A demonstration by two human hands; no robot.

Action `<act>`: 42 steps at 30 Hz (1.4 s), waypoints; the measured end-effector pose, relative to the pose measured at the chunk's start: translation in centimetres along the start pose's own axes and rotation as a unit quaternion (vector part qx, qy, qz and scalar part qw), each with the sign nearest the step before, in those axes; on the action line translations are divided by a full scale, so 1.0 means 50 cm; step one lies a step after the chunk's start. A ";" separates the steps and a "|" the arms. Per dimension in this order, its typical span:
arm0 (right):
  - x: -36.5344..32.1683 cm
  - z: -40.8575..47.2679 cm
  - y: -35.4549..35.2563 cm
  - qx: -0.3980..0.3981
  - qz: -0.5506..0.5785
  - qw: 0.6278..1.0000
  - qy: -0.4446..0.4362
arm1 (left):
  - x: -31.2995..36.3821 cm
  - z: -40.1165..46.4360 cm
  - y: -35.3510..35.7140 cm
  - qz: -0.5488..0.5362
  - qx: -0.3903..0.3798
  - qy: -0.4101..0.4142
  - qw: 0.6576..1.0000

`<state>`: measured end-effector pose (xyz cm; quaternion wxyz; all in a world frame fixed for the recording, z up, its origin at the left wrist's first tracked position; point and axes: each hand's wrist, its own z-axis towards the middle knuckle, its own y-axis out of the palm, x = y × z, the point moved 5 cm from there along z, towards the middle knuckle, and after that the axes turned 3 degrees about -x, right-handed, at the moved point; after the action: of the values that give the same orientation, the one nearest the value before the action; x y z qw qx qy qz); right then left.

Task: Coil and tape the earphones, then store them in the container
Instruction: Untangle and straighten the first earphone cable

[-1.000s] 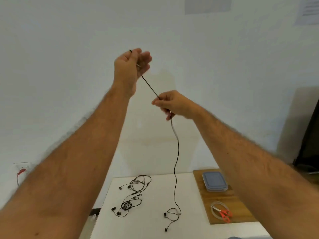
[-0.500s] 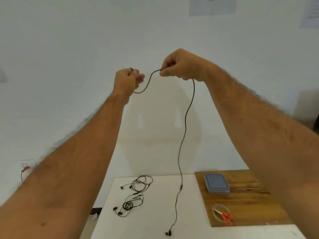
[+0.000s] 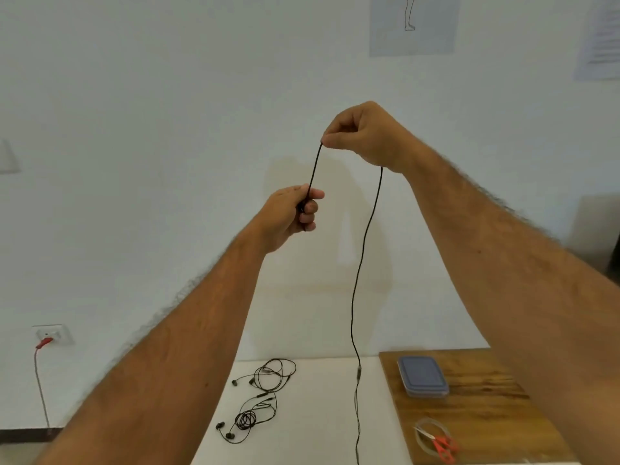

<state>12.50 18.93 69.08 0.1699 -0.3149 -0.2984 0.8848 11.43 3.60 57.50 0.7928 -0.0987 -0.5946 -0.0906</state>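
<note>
Both arms are raised in front of the wall. My left hand (image 3: 292, 213) grips one end of a black earphone cable (image 3: 364, 243). Above it and to the right, my right hand (image 3: 364, 135) pinches the same cable. A short stretch runs taut between the two hands. The rest drops from under my right hand down past the white table (image 3: 318, 414) to the bottom edge of the frame. A lidded grey-blue container (image 3: 422, 375) lies on a wooden board (image 3: 476, 411) at the right.
Two more black earphone sets (image 3: 265, 397) lie tangled on the table's left part. A clear tape roll (image 3: 423, 431) and red-handled scissors (image 3: 443, 448) sit near the board's front. A wall socket with a red plug (image 3: 50, 335) is low on the left wall.
My left hand has dropped lower and my right hand has stayed above it. The slack loop between them has pulled nearly straight. The hanging cable's earbuds have left the frame's bottom edge.
</note>
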 end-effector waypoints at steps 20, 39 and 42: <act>0.129 -0.101 0.182 -0.023 0.214 0.968 0.126 | 0.078 -0.025 0.050 -0.091 -0.019 0.095 0.991; 0.050 -0.081 0.100 -0.113 -0.028 0.990 0.082 | 0.011 -0.012 0.025 0.268 0.072 0.038 0.960; 0.049 -0.070 0.079 -0.056 -0.014 0.997 0.045 | 0.010 -0.021 0.050 0.156 0.028 0.003 0.987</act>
<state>12.51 18.58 63.25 0.1778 -0.3589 -0.3441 0.8492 13.19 5.70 57.58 0.8017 -0.1680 -0.5714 0.0508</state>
